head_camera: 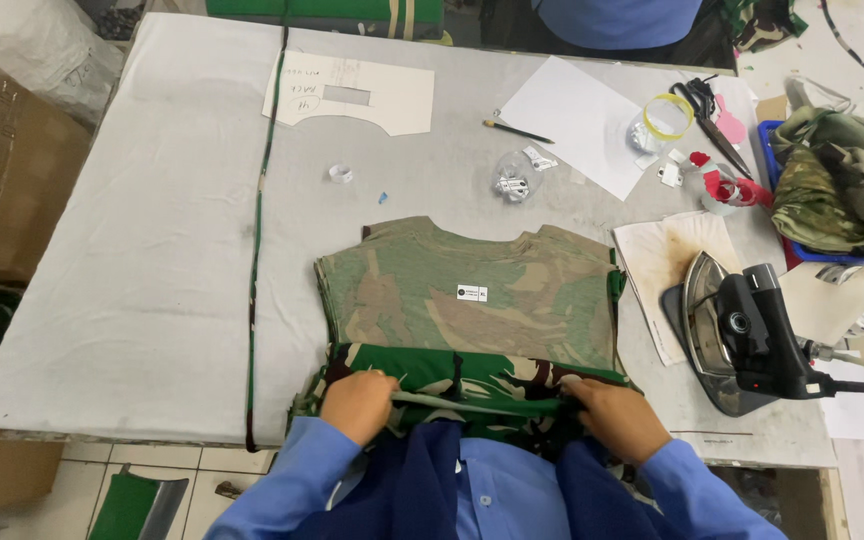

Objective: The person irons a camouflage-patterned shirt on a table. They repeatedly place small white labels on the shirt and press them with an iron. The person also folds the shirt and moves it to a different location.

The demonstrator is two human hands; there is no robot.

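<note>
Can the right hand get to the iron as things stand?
Probably yes. The right hand is pinching the camouflage garment's folded hem, so it must let go first. The iron lies on its side to the right, with only bare table between.

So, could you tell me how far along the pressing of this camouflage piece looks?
Done: the camouflage garment lies spread flat, pale inside up, its near edge turned back. In hand: the left hand and right hand pinch that folded hem at both ends. Left, probably: pressing, since the iron stands parked on its heel, untouched, at the right.
</note>
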